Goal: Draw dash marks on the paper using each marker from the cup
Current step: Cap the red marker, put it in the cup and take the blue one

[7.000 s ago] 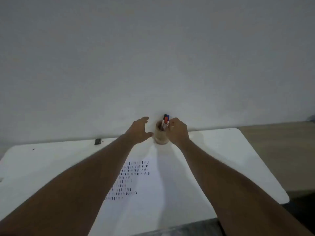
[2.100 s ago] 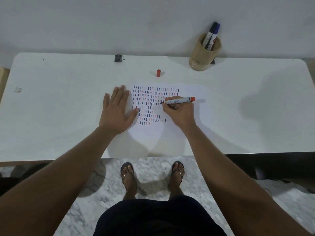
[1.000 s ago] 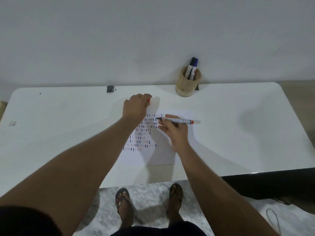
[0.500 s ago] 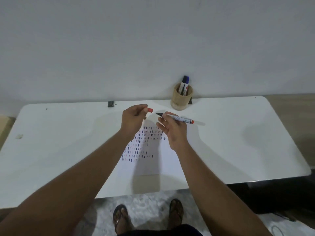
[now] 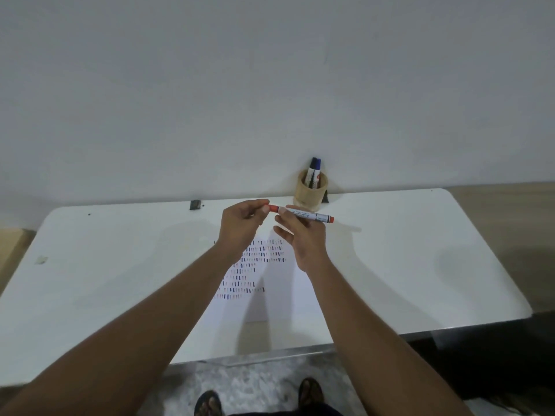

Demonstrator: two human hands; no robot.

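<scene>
My right hand (image 5: 301, 238) grips a white marker with a red end (image 5: 312, 217), held level above the table. My left hand (image 5: 241, 223) pinches the red cap (image 5: 273, 208), which sits against the marker's tip end. Below both hands lies the white paper (image 5: 270, 283) with rows of short red, blue and black dash marks. A wooden cup (image 5: 310, 192) stands at the table's back edge against the wall, with two markers (image 5: 313, 172) sticking out of it, one black-capped and one blue-capped.
The white table (image 5: 405, 265) runs up to a plain wall. A small dark object (image 5: 195, 204) lies at the back edge, left of the cup. Another dark item (image 5: 325, 197) peeks out behind the cup. My sandalled feet (image 5: 310, 394) stand on marble floor below.
My left hand picked the red cap off the table and brought it to the marker's tip. My right hand lifted the marker off the paper. The camera has tilted up.
</scene>
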